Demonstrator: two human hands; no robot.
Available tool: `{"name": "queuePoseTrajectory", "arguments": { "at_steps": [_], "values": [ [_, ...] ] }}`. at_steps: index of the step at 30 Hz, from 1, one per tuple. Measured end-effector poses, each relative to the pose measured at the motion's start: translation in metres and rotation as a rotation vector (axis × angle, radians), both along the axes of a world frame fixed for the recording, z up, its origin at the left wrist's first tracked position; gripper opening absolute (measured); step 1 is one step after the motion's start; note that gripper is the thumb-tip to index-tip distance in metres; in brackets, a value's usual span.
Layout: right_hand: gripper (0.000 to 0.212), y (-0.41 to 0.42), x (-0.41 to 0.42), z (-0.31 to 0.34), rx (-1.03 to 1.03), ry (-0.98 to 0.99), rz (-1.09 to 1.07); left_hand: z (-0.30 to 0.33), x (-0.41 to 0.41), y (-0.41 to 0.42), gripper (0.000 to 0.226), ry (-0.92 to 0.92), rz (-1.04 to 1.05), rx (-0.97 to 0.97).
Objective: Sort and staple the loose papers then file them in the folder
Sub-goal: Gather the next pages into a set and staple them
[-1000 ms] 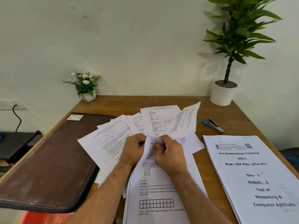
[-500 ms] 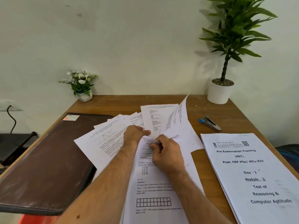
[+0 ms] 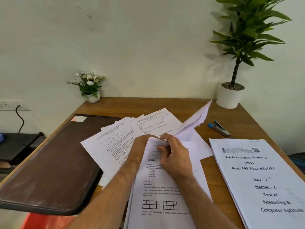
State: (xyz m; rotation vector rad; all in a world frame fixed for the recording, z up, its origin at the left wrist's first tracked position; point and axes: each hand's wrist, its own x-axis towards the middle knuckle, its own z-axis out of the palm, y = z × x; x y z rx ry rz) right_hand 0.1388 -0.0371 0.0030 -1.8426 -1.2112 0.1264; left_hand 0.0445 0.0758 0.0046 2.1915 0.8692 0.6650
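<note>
Swung further right since half a second ago, the lifted sheet now tilts toward the stapler. Right hand pinches its near end; left hand grips the paper stack's top edge. Loose papers fan across the surface beside the brown folder.

Wooden desk against a pale wall, potted plant behind.
</note>
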Motion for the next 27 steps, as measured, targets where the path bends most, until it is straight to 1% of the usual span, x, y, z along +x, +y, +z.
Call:
{"name": "queuePoseTrajectory", "arguments": {
  "at_steps": [2,3,5,6,8,10,11,13,15,17,19,21,23,25,27],
  "values": [
    [0.046,-0.001,-0.002,0.001,-0.011,0.013,0.011,-0.001,0.000,0.001,0.027,0.073,0.041,0.086],
    [0.051,-0.001,-0.002,0.002,-0.029,0.026,0.012,-0.002,0.000,0.003,0.026,0.085,0.070,0.105],
    [0.054,0.000,-0.002,0.003,-0.064,0.040,0.006,-0.004,-0.001,0.005,0.024,0.050,0.090,0.079],
    [0.052,0.000,-0.002,0.004,-0.081,0.046,0.000,-0.004,-0.001,0.005,0.026,0.025,0.091,0.040],
    [0.041,0.002,-0.001,0.004,-0.107,0.059,-0.026,-0.006,-0.001,0.007,0.029,-0.047,0.070,-0.046],
    [0.030,0.003,0.002,0.006,-0.119,0.073,-0.045,-0.008,-0.003,0.011,0.023,-0.139,0.059,-0.082],
    [0.026,0.004,0.003,0.007,-0.124,0.073,-0.043,-0.008,-0.003,0.013,0.021,-0.195,0.090,-0.092],
    [0.020,0.003,0.005,0.008,-0.146,0.072,-0.029,-0.008,-0.001,0.015,0.019,-0.287,0.267,-0.103],
    [0.019,0.002,0.005,0.008,-0.169,0.075,-0.029,-0.007,0.000,0.016,0.018,-0.276,0.501,-0.059],
    [0.019,0.002,0.003,0.008,-0.157,0.078,-0.041,-0.007,0.002,0.017,0.034,-0.189,0.625,-0.080],
    [0.017,0.002,0.002,0.008,-0.142,0.091,-0.050,-0.006,0.003,0.019,0.049,-0.136,0.648,-0.136],
    [0.011,0.002,0.002,0.009,-0.148,0.103,-0.056,-0.006,0.004,0.024,0.059,-0.117,0.650,-0.177],
    [0.011,0.001,0.002,0.009,-0.167,0.098,-0.054,-0.004,0.004,0.029,0.065,-0.153,0.653,-0.229],
    [0.012,0.002,0.002,0.009,-0.185,0.103,-0.047,-0.001,0.005,0.034,0.068,-0.235,0.667,-0.315],
    [0.012,0.004,0.001,0.010,-0.194,0.109,-0.041,0.004,0.005,0.038,0.069,-0.280,0.693,-0.392]
  ]
}}
